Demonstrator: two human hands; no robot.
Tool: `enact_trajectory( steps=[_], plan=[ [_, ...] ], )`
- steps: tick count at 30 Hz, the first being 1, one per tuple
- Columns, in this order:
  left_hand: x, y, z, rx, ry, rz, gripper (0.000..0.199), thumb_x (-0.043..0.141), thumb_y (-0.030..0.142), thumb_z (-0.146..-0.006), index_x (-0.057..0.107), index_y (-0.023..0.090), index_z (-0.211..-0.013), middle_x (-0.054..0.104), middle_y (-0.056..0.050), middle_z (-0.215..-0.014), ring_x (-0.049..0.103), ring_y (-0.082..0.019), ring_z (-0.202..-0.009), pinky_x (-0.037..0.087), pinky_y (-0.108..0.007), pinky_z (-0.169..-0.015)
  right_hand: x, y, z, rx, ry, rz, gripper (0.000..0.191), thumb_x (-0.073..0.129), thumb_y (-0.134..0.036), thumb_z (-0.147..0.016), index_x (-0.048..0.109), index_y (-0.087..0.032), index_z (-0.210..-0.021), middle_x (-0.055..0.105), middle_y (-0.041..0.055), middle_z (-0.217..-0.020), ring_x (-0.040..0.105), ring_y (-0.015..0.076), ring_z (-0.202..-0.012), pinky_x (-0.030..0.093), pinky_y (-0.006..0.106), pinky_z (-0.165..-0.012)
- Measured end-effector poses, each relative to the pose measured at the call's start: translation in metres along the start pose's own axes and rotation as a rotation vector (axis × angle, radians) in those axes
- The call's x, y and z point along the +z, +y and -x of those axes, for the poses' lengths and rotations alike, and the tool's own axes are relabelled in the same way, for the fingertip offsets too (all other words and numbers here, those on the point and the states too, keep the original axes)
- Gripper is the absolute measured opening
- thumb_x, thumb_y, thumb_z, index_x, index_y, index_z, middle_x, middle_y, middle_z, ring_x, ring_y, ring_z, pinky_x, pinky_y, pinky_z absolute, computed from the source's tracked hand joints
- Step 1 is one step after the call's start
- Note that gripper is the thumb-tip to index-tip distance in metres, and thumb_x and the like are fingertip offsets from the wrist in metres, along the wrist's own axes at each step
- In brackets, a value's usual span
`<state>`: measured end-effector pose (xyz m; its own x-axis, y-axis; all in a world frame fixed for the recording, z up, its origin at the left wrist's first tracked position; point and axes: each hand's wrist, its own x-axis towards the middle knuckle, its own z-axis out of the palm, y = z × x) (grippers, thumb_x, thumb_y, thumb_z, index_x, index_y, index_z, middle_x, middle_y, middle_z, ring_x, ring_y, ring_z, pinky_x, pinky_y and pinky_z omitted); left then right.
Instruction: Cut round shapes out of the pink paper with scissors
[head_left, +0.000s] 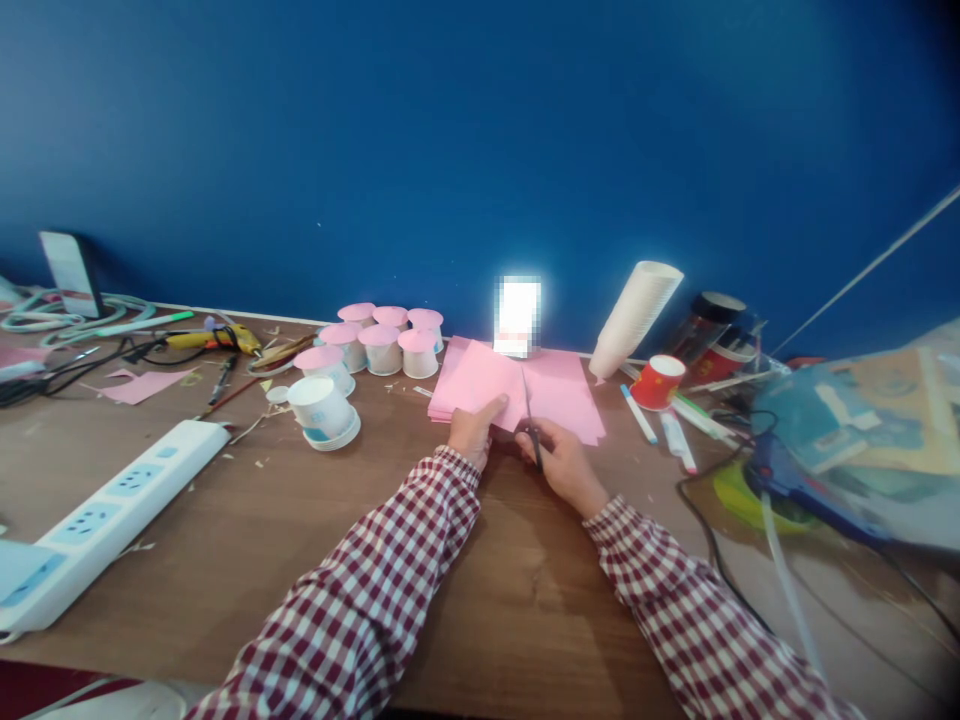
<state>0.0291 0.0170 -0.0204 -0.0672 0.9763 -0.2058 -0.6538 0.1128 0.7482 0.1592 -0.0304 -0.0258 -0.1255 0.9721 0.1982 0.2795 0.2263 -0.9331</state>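
Between the thumb and fingers of my left hand [471,434] is a sheet of pink paper [480,385], raised over a stack of pink sheets [566,385]. My right hand [568,462] is closed round the dark handles of a pair of scissors [527,400]. The scissors' blades point away from me and lie at the sheet's right side. How far they have cut cannot be made out. To the left stand several paper cups with pink paper discs on top [380,340]. Nearer me is a white paper cup [321,405] without a pink disc.
A leaning stack of white cups [637,315], a red cup [658,382] and markers [637,412] are to the right. A blue glue gun [806,485] lies beyond them. A power strip [112,520] and a yellow glue gun [217,338] are left. A blue wall [450,150] rises behind.
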Motion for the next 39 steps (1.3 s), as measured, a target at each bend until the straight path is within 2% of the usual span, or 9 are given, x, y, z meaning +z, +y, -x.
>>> enact_trajectory(
  steps=[8, 12, 16, 21, 35, 39],
  plan=[
    [0.0005, 0.0007, 0.0016, 0.002, 0.009, 0.024, 0.047, 0.084, 0.016, -0.051, 0.066, 0.009, -0.093, 0.071, -0.007, -0.078, 0.066, -0.016, -0.068, 0.055, -0.024, -0.060, 0.0002, 0.0002, -0.0001, 0.002, -0.003, -0.009, 0.025, 0.058, -0.039, -0.084, 0.061, -0.015, -0.090, 0.052, -0.0019, -0.061, 0.049, 0.0120, -0.056, 0.041, 0.023, -0.052],
    [0.0012, 0.0010, 0.0013, -0.010, 0.013, 0.018, 0.046, 0.084, 0.015, -0.051, 0.066, 0.009, -0.092, 0.071, -0.007, -0.078, 0.066, -0.016, -0.066, 0.054, -0.024, -0.057, -0.0001, 0.0001, -0.0004, -0.015, -0.003, 0.014, 0.025, 0.058, -0.039, -0.084, 0.062, -0.015, -0.088, 0.052, -0.0019, -0.061, 0.049, 0.0120, -0.056, 0.040, 0.023, -0.052],
    [0.0004, 0.0004, 0.0004, -0.010, 0.012, 0.017, 0.046, 0.084, 0.016, -0.052, 0.066, 0.009, -0.094, 0.070, -0.007, -0.077, 0.065, -0.016, -0.063, 0.053, -0.024, -0.055, 0.0001, -0.0007, -0.0002, 0.001, 0.005, 0.008, 0.028, 0.058, -0.040, -0.084, 0.062, -0.014, -0.094, 0.052, -0.0019, -0.060, 0.049, 0.0122, -0.055, 0.041, 0.024, -0.052],
    [-0.0006, 0.0000, 0.0002, -0.004, 0.006, 0.020, 0.048, 0.083, 0.016, -0.052, 0.066, 0.009, -0.097, 0.071, -0.007, -0.078, 0.065, -0.015, -0.063, 0.053, -0.024, -0.055, -0.0003, -0.0015, 0.0005, -0.001, -0.003, 0.024, 0.026, 0.057, -0.040, -0.084, 0.062, -0.015, -0.089, 0.052, -0.0019, -0.060, 0.049, 0.0122, -0.056, 0.040, 0.024, -0.052],
    [0.0005, 0.0017, 0.0010, -0.013, 0.013, 0.000, 0.046, 0.083, 0.018, -0.052, 0.066, 0.009, -0.094, 0.070, -0.007, -0.077, 0.063, -0.015, -0.058, 0.047, -0.022, -0.042, -0.0006, -0.0011, -0.0001, -0.001, 0.002, 0.054, 0.025, 0.057, -0.041, -0.085, 0.060, -0.016, -0.081, 0.052, -0.0019, -0.060, 0.050, 0.0121, -0.055, 0.041, 0.024, -0.053],
    [0.0018, 0.0024, 0.0019, -0.008, 0.020, 0.015, 0.044, 0.083, 0.017, -0.051, 0.066, 0.009, -0.091, 0.070, -0.007, -0.077, 0.064, -0.016, -0.061, 0.049, -0.023, -0.045, -0.0003, -0.0003, -0.0001, 0.008, 0.003, 0.054, 0.025, 0.057, -0.041, -0.084, 0.061, -0.016, -0.082, 0.052, -0.0020, -0.059, 0.050, 0.0120, -0.054, 0.041, 0.024, -0.052]
  ],
)
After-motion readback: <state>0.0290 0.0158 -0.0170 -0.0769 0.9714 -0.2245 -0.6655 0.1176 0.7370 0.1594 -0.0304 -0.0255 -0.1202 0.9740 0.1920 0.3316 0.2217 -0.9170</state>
